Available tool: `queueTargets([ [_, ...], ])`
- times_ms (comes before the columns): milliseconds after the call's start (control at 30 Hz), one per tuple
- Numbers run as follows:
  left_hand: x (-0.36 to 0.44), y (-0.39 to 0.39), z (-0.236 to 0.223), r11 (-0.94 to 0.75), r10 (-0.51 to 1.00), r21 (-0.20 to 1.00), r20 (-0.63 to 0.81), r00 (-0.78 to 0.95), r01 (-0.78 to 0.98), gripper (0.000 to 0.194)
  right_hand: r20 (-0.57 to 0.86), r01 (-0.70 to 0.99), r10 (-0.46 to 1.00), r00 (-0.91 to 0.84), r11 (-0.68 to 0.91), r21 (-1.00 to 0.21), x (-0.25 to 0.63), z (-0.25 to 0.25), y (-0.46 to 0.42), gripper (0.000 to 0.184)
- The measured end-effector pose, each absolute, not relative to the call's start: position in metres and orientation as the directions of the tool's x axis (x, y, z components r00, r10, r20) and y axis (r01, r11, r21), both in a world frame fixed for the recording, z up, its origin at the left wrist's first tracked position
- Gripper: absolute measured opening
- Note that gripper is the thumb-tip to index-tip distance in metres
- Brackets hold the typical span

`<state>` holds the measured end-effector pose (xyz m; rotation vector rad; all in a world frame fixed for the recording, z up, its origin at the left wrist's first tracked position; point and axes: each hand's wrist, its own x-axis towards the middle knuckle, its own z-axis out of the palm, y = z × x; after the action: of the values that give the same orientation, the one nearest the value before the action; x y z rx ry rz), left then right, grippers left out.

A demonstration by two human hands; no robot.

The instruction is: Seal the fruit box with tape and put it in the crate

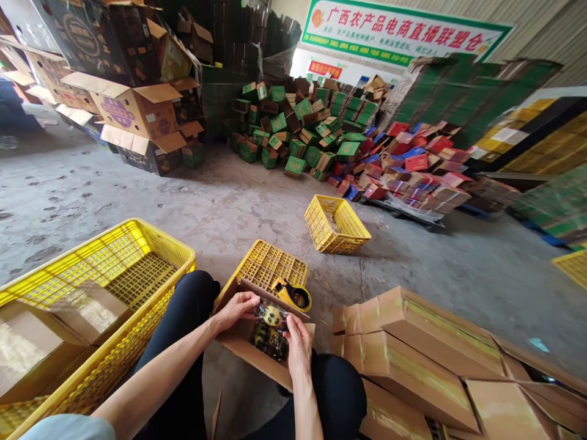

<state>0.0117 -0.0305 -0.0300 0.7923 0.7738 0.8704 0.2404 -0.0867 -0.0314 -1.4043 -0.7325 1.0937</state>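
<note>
My left hand [239,308] and my right hand [298,347] pinch opposite ends of a clear plastic packet [272,315]. Inside the packet is a round yellow piece with dark spots; its kind I cannot make out. Both hands are over an open cardboard box [257,359] between my knees. Similar shiny dark-and-yellow packets [268,342] lie in that box. Just beyond it, a yellow tape dispenser [292,294] rests on an upturned yellow crate [271,264].
Left of me stands a large yellow crate [137,227] with cardboard boxes in it. Taped cartons [413,342] are stacked at my right. A smaller yellow crate [337,226] sits ahead on the concrete floor [238,208]. Farther off are heaped green boxes [298,140] and red boxes [417,160].
</note>
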Motion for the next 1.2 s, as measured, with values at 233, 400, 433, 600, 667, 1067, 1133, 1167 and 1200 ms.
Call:
queueTargets([
  [233,0.010,-0.030,-0.045,0.698,0.668,0.684,-0.514,0.538,-0.212,0.101,-0.203,-0.258,0.937,0.283,-0.129,-0.957,0.234,-0.015,-0.090,0.046],
  [400,0.011,-0.029,-0.045,0.738,0.618,0.639,-0.508,0.599,-0.219,0.102,-0.069,-0.095,0.973,0.220,-0.049,-0.994,0.225,-0.005,-0.095,0.036],
  [433,0.010,-0.029,-0.043,0.716,0.644,0.654,-0.481,0.594,-0.246,0.096,-0.042,-0.060,0.979,0.199,-0.031,-0.998,0.223,-0.004,-0.096,0.034],
  [600,0.009,-0.031,-0.031,0.547,0.793,0.763,-0.341,0.506,-0.343,0.058,0.020,0.002,0.986,0.165,0.019,-1.000,0.219,0.001,-0.097,0.031],
  [667,0.009,-0.032,-0.029,0.499,0.826,0.779,-0.295,0.480,-0.380,0.055,-0.018,-0.048,0.978,0.207,-0.008,-0.999,0.219,0.002,-0.096,0.036],
  [1067,0.008,-0.036,-0.027,0.423,0.812,0.826,-0.163,0.560,-0.372,0.091,-0.236,-0.141,0.917,0.322,-0.200,-0.970,0.221,-0.008,-0.094,0.061],
  [1133,0.009,-0.036,-0.026,0.415,0.814,0.828,-0.152,0.560,-0.378,0.091,-0.227,-0.114,0.919,0.322,-0.200,-0.973,0.222,-0.011,-0.094,0.057],
  [1167,0.009,-0.036,-0.026,0.417,0.813,0.828,-0.155,0.562,-0.374,0.089,-0.221,-0.104,0.920,0.325,-0.198,-0.975,0.222,-0.012,-0.094,0.056],
  [1200,0.010,-0.036,-0.026,0.425,0.809,0.828,-0.167,0.563,-0.365,0.085,-0.218,-0.098,0.919,0.328,-0.197,-0.976,0.222,-0.012,-0.094,0.055],
])
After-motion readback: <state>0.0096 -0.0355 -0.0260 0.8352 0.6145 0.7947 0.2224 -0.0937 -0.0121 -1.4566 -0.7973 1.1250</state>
